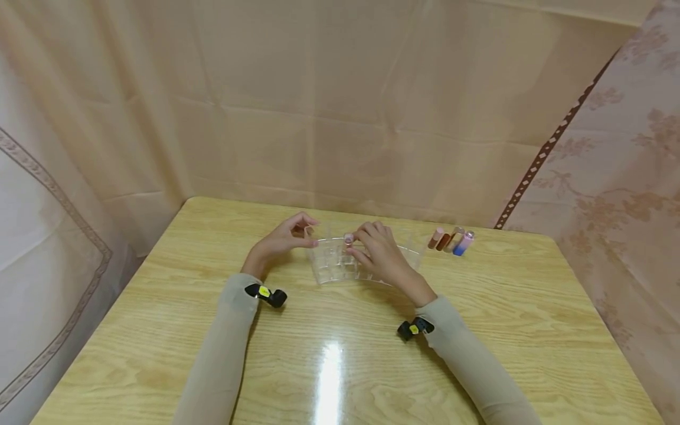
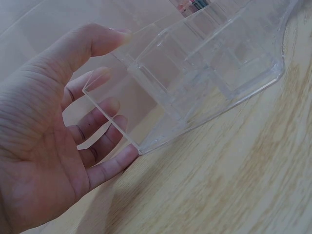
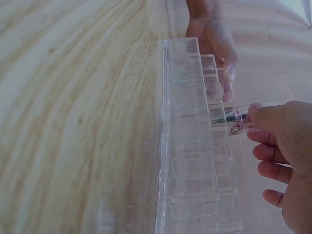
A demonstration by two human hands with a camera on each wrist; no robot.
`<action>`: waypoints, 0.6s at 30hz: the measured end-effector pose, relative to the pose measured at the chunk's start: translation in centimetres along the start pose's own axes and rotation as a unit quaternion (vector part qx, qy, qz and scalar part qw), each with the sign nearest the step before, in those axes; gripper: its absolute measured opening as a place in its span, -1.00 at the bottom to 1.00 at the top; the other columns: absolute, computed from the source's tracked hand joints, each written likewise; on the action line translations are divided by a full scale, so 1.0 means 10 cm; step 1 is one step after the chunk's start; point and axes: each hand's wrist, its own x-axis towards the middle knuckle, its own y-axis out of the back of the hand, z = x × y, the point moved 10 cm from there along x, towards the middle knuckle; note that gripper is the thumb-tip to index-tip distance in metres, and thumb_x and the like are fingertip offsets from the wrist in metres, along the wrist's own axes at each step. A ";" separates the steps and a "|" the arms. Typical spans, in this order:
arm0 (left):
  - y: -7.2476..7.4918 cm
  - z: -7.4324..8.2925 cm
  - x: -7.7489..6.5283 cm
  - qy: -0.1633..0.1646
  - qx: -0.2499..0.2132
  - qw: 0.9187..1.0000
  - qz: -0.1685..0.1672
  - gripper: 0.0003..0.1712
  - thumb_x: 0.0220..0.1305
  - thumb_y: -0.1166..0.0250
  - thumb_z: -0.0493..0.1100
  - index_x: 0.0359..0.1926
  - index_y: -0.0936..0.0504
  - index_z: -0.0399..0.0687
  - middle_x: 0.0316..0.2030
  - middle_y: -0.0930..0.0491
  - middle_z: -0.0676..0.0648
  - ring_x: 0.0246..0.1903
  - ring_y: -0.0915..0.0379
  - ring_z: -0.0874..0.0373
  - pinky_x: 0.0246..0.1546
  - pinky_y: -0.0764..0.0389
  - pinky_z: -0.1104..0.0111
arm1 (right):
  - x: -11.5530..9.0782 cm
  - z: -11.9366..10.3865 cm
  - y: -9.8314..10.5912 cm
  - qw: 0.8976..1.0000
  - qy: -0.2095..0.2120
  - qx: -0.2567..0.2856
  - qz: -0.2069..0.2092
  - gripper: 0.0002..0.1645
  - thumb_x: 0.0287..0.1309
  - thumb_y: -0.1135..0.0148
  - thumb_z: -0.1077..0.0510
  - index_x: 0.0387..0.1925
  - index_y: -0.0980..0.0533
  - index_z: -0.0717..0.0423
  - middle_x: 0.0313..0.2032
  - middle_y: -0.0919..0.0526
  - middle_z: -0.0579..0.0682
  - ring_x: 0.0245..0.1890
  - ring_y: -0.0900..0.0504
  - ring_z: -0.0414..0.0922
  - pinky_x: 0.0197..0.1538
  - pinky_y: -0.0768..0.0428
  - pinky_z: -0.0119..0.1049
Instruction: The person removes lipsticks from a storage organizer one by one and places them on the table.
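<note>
A clear stepped lipstick organizer (image 1: 325,273) with rows of compartments stands on the wooden table. My left hand (image 1: 287,237) grips its left end; in the left wrist view the thumb lies along the upper edge and the fingers wrap behind the clear side panel (image 2: 146,100). Between thumb and forefinger, my right hand (image 1: 383,252) pinches a clear, pink-tinted lip gloss tube (image 3: 237,121). The tube's lower end overlaps an upper-row compartment of the organizer in the right wrist view, and its cap end is partly covered by the thumb.
Right of the organizer several lip products stand in a row: a pink-capped tube (image 1: 435,237), a dark red one (image 1: 443,242), a clear-capped one (image 1: 454,236) and a pink-and-blue one (image 1: 464,243). A beige curtain (image 1: 319,118) hangs behind the table (image 1: 297,354).
</note>
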 end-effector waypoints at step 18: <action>-0.01 0.01 0.01 -0.010 0.006 1.000 -0.002 -0.43 0.27 -0.41 -0.31 0.25 -0.43 -0.36 -0.11 -0.46 -0.22 -0.15 -0.37 0.09 -0.04 -0.42 0.34 | 0.00 -0.02 0.05 1.000 0.010 0.006 0.012 -0.74 0.25 -0.41 0.08 -0.12 -0.63 0.16 -0.11 -0.61 0.07 -0.09 -0.43 0.04 0.04 -0.36 0.00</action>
